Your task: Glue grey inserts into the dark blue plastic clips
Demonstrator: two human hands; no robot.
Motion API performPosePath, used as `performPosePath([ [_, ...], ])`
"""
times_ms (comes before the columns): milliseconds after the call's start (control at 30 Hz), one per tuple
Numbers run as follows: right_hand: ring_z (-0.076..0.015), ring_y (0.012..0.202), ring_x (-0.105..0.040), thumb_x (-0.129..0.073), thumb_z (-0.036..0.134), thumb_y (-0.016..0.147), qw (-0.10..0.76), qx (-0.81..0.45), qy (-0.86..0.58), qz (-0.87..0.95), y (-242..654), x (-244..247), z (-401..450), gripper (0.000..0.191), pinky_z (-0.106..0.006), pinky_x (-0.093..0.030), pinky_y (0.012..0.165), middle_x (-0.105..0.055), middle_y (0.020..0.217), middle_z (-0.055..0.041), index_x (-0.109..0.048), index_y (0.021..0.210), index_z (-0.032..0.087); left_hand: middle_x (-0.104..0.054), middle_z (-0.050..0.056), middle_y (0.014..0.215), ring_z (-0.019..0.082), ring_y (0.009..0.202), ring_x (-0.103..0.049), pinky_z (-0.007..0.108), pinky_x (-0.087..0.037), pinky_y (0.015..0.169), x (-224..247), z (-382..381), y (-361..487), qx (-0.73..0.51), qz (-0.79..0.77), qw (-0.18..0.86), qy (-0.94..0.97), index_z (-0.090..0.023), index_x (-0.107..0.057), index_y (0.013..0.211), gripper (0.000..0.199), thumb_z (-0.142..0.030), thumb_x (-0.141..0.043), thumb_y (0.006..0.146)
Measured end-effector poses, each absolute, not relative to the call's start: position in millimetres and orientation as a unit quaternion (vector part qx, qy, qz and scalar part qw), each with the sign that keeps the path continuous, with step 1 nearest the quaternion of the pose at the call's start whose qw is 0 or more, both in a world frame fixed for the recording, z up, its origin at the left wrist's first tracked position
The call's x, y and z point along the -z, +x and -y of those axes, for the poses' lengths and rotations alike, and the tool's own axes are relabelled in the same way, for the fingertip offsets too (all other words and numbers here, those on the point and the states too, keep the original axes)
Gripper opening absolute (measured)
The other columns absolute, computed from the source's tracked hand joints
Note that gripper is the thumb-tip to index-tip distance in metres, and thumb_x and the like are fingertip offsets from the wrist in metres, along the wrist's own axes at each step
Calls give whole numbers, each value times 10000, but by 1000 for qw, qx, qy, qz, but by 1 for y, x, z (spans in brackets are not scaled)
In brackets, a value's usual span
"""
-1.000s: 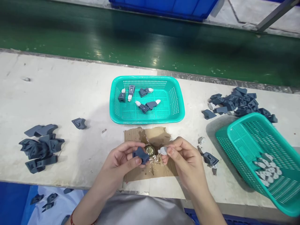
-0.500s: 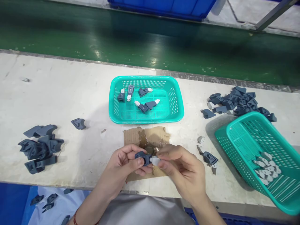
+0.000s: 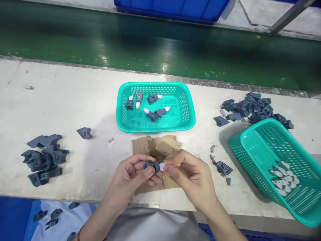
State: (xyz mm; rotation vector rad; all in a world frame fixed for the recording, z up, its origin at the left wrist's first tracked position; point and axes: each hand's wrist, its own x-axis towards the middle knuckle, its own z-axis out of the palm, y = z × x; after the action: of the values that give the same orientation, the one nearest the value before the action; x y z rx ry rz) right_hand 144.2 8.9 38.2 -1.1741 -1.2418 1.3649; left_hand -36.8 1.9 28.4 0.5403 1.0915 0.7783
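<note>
My left hand (image 3: pixel 136 172) pinches a dark grey plastic part (image 3: pixel 150 165) between thumb and fingers. Closed on a small white plastic piece (image 3: pixel 162 166), my right hand (image 3: pixel 189 175) holds it against the right end of the grey part. The two pieces meet end to end, and fingertips hide some of the joint. Both hands are over a wet, stained piece of cardboard (image 3: pixel 170 142). Beyond it stands a green basket (image 3: pixel 155 130) with several grey parts (image 3: pixel 162 112) that have white ends.
Loose grey parts form a pile (image 3: pixel 43 157) at left and another pile (image 3: pixel 253 107) at far right. A tilted green basket (image 3: pixel 260 134) holds several white pieces (image 3: pixel 286 177). One grey part (image 3: pixel 224 168) lies beside it. A green belt (image 3: pixel 87 40) runs behind the table.
My right hand has moved slightly left, bringing the white piece closer into the grey part's end. Less of the white piece shows between them. My left hand has barely moved.
</note>
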Motion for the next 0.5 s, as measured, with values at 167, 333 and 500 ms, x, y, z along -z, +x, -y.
performPosePath([
  [167,-113,568,-625,-737,277,894,444,-593,-489,460,144,-41,-8,197,-205,-480,501,-701,679,15,-615,754,209,-757,41,915,186,770,-698,237,-532,654,-53,-7,-47,-266,-520,633,508,-232,-730,1087,292,-442,-751,885],
  [333,-128,659,-593,-565,338,1033,358,-524,-490,598,152,-40,-5,199,-243,-455,574,-634,749,12,-578,872,222,-581,-32,707,123,608,-536,220,-385,553,-62,-12,-52,-151,-468,565,662,-212,-605,870,268,-396,-505,1037],
  [500,-165,709,-537,-342,259,1096,296,-362,-433,770,157,-44,-12,314,-295,-427,625,-570,757,-17,-468,811,219,-620,-18,812,147,721,-571,237,-414,642,-55,-8,-43,-162,-457,587,649,-219,-573,925,281,-422,-438,1064],
])
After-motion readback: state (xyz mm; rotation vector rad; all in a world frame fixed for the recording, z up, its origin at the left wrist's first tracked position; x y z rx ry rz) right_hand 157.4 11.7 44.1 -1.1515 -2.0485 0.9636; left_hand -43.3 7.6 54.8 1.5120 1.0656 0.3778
